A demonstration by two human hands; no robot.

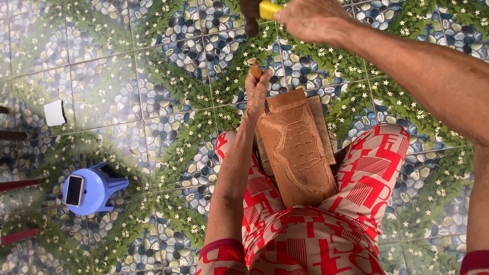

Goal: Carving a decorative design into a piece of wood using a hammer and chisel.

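Across the person's lap, a carved wooden board (297,153) rests on red patterned shorts (305,234), propped for carving. At its upper left edge the left hand (256,89) grips a chisel (254,67), while the right hand (310,18) holds a yellow-handled mallet (257,12) above it. A blue stool (94,189) carries a phone (74,190) on the tiled floor (102,76).

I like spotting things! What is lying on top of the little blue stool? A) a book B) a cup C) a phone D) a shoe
C, a phone with a dark screen lies flat on the seat of the blue stool, off to the side of the person's left hand.
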